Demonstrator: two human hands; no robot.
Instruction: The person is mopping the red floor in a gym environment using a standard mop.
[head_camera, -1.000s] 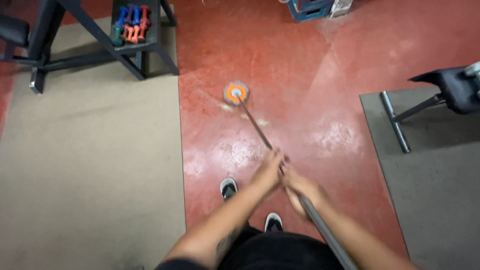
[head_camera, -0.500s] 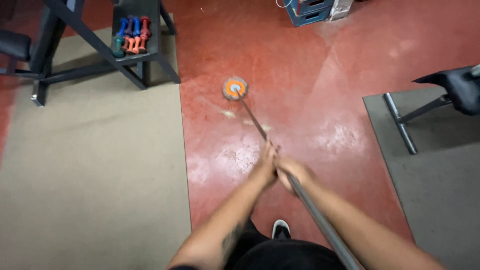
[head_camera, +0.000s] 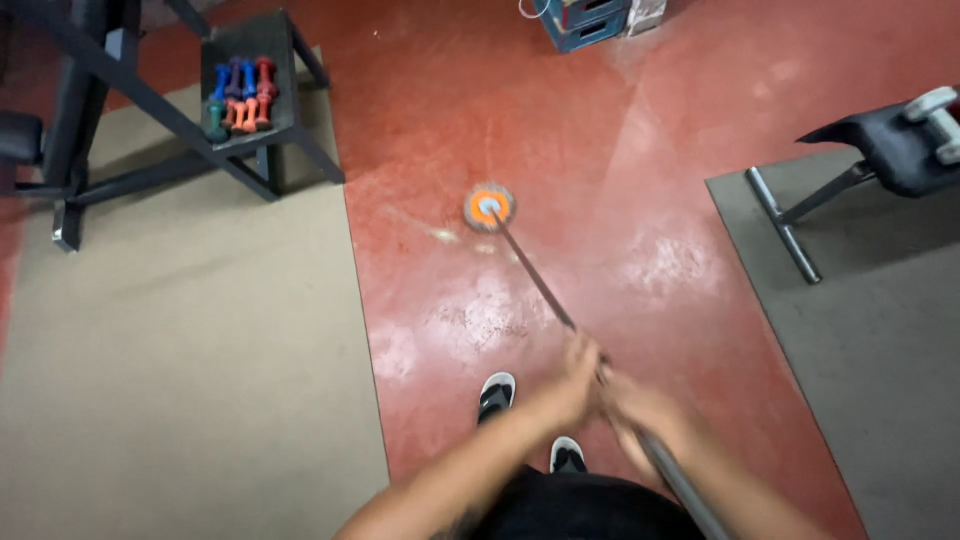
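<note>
Both hands grip a long grey mop handle (head_camera: 535, 275) that slants from lower right up toward the floor's middle. My left hand (head_camera: 575, 375) is higher on the pole, and my right hand (head_camera: 640, 410) is just below it, the two almost touching. At the pole's far end a round orange mop head (head_camera: 490, 208) with a pale centre rests on the red floor (head_camera: 450, 130). The floor around the mop head shows pale wet smears. My two black shoes (head_camera: 497, 395) stand just behind my hands.
A beige mat (head_camera: 180, 350) covers the left floor, a grey mat (head_camera: 880, 340) the right. A black rack (head_camera: 245, 85) holds several coloured dumbbells at upper left. A black bench with metal legs (head_camera: 880, 150) stands at right. A blue crate (head_camera: 585, 22) sits at the top.
The mop head has stayed at about the same spot on the red floor. My hands have shifted slightly along the pole, and both shoes show again after one was hidden.
</note>
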